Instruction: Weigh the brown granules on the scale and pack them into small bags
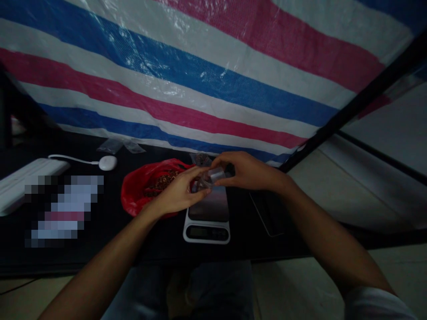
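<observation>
You are pinching one small clear plastic bag (211, 178) between your left hand (176, 191) and right hand (248, 171), with the fingers of both closing narrowly on it. Its long axis is slanting up toward your right, above the platform of one digital scale (207, 231) near the middle of the black desk (50, 260). The scale's display is too dim to read. One red plastic bag (136, 191) holding brown granules (163, 182) is lying just left of the scale. Two clear bags (111, 146) are lying at the desk's far edge. One white keyboard (26, 184) and one white corded mouse (107, 162) are sitting toward the left edge, and a striped tarpaulin (167, 75) is hanging beyond the far edge.
</observation>
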### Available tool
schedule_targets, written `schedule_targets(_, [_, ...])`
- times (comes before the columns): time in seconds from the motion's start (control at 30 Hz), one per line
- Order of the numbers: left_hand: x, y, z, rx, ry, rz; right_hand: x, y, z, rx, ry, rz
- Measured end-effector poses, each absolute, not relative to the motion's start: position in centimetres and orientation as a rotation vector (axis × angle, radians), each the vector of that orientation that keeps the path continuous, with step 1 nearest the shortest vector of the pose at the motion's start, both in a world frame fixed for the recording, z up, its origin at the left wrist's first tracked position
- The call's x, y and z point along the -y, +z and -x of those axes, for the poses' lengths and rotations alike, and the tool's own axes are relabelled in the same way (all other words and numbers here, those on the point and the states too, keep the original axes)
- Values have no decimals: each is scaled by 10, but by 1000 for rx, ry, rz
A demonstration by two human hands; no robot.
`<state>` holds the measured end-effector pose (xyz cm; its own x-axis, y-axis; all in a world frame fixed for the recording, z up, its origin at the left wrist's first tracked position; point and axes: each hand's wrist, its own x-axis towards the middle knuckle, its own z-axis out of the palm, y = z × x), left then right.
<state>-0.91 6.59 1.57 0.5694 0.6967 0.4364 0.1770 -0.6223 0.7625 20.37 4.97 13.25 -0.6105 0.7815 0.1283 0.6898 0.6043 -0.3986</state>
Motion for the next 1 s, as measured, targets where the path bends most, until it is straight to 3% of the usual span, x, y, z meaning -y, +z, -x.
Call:
schedule_targets(0.17, [-66, 14, 10, -674, 1026, -1905, -42, 118, -216, 2326, 564, 1179])
schedule_targets(0.47, [-70, 20, 5, -608, 1075, -1219, -27, 34, -217, 2252, 854, 1234])
schedule_targets(0.7, [-67, 20, 1, -557, 1021, -1075, -49, 71, -206, 2087, 634, 1131])
schedule_targets(0.83, [-71, 14, 4, -538, 913, -1181, -67, 90, -195, 2244, 676, 1007])
schedule_targets(1.0, [-86, 17, 18, -688, 1080, -1449, -84, 109, -200, 2286, 628, 987])
